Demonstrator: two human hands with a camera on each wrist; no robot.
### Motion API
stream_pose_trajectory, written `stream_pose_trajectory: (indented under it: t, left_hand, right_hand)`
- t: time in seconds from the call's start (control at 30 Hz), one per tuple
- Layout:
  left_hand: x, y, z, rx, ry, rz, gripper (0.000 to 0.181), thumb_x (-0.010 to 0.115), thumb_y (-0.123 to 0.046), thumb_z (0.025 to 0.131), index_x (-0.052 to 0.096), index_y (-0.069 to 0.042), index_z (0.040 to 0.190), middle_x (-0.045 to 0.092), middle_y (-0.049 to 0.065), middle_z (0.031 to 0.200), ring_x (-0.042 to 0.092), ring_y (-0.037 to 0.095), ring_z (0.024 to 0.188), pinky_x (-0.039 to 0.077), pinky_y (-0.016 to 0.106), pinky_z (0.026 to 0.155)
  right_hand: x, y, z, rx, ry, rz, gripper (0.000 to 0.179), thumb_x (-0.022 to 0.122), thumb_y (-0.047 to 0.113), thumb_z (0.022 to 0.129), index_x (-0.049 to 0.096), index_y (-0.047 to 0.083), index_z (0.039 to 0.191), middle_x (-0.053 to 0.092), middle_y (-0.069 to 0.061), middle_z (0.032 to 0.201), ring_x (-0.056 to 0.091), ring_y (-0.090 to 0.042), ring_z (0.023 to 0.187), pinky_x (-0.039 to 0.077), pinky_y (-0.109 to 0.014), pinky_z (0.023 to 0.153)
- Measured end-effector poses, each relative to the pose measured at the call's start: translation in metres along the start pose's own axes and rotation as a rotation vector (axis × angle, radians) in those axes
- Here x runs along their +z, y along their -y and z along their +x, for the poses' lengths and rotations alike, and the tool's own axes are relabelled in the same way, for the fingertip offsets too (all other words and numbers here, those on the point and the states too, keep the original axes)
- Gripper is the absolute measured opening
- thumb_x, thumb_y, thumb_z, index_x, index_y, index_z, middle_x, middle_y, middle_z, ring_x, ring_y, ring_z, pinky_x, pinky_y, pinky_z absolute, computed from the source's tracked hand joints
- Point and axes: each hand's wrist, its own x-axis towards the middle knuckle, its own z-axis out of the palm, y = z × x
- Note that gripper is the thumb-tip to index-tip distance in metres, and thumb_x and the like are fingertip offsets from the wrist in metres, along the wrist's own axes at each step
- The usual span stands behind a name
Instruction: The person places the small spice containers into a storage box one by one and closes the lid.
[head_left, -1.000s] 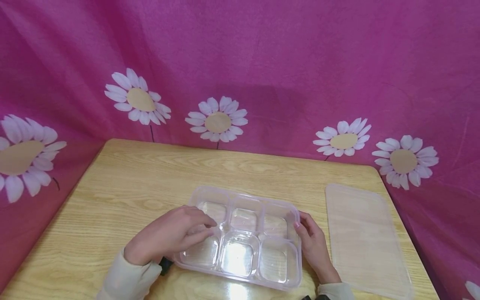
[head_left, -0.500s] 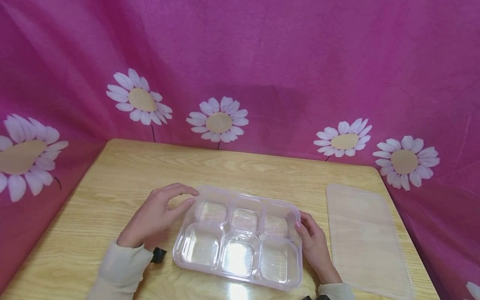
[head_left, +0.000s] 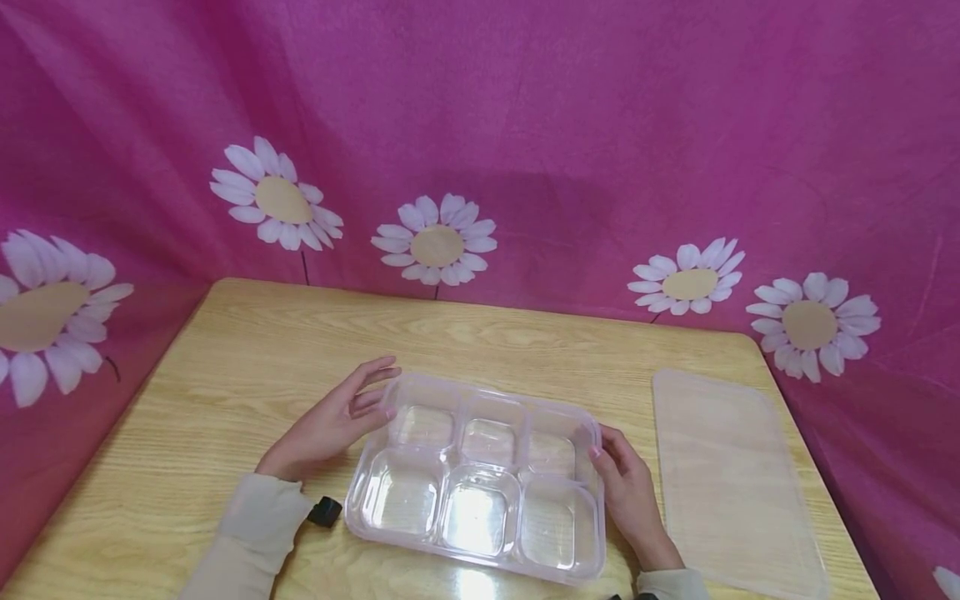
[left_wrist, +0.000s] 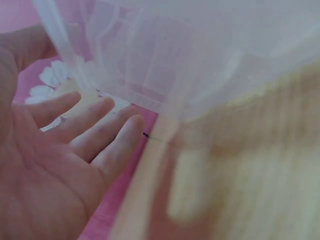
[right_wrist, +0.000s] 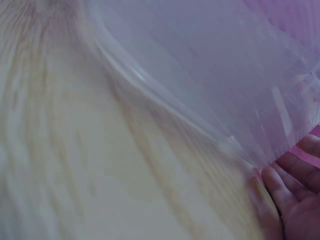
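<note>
A clear plastic divided food container [head_left: 480, 467] with several compartments lies on the wooden table, its compartments showing bare bottoms. At its far left corner is my left hand [head_left: 337, 421], thumb over the rim and fingers spread along the outside. In the left wrist view those fingers [left_wrist: 107, 132] are fairly straight, a little away from the container wall [left_wrist: 220, 75]. My right hand [head_left: 628, 483] grips the right side, thumb on the rim and the other fingers outside. Its fingertips [right_wrist: 272, 175] meet the lower edge of the wall [right_wrist: 200, 75] in the right wrist view.
A flat translucent lid [head_left: 735, 483] lies to the right of the container, along the table's right edge. Behind and beside the wooden table [head_left: 450, 333] hangs a magenta cloth [head_left: 540, 125] printed with white daisies. A small black piece [head_left: 325, 512] sits at the left cuff.
My left hand has gone from above the left compartments outward to the far left corner, its thumb now over the rim. The right hand and the container stay in place.
</note>
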Motion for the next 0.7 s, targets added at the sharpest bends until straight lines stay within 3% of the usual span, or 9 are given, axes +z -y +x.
stream_pose_trajectory:
  t: [0.13, 0.33, 0.43, 0.53, 0.7]
  left_hand:
    - [0.001, 0.013, 0.004, -0.036, 0.046, -0.096, 0.073, 0.061, -0.026, 0.105, 0.021, -0.020, 0.165, 0.022, 0.014, 0.173, 0.033, 0.040, 0.156, 0.043, 0.038, 0.118]
    - [0.005, 0.025, 0.007, -0.071, 0.069, -0.148, 0.068, 0.057, -0.028, 0.106, 0.023, -0.023, 0.165, 0.020, 0.007, 0.174, 0.016, 0.032, 0.162, 0.017, 0.052, 0.129]
    - [0.006, 0.027, 0.007, -0.050, 0.100, -0.184, 0.068, 0.055, -0.025, 0.106, 0.023, -0.023, 0.165, 0.023, 0.007, 0.173, 0.021, 0.024, 0.160, 0.027, 0.035, 0.127]
    - [0.006, 0.028, 0.007, -0.017, 0.120, -0.226, 0.068, 0.055, -0.021, 0.106, 0.022, -0.020, 0.166, 0.025, 0.010, 0.172, 0.033, 0.007, 0.152, 0.035, 0.015, 0.115]
    - [0.005, 0.030, 0.008, 0.023, 0.131, -0.243, 0.067, 0.053, -0.015, 0.105, 0.024, -0.016, 0.165, 0.024, 0.015, 0.172, 0.040, -0.007, 0.142, 0.037, 0.010, 0.111]
  right_hand:
    - [0.000, 0.000, 0.000, 0.000, 0.002, -0.001, 0.032, 0.052, 0.016, 0.108, 0.059, 0.004, 0.137, 0.068, -0.021, 0.131, 0.061, 0.009, 0.108, 0.050, -0.010, 0.091]
    - [0.000, 0.000, 0.001, -0.001, 0.002, 0.002, 0.032, 0.052, 0.015, 0.108, 0.059, 0.003, 0.137, 0.068, -0.022, 0.131, 0.061, 0.009, 0.108, 0.050, -0.011, 0.091]
    - [0.000, 0.001, 0.001, 0.008, 0.001, 0.002, 0.032, 0.052, 0.016, 0.108, 0.059, 0.004, 0.137, 0.068, -0.022, 0.131, 0.061, 0.009, 0.107, 0.051, -0.012, 0.091]
    - [0.000, 0.001, 0.001, 0.013, 0.001, 0.000, 0.033, 0.052, 0.016, 0.108, 0.059, 0.004, 0.137, 0.068, -0.022, 0.133, 0.061, 0.010, 0.108, 0.050, -0.011, 0.091]
    - [0.000, 0.001, 0.001, 0.012, -0.002, 0.007, 0.033, 0.052, 0.015, 0.108, 0.059, 0.002, 0.137, 0.067, -0.023, 0.133, 0.060, 0.011, 0.109, 0.049, -0.009, 0.092]
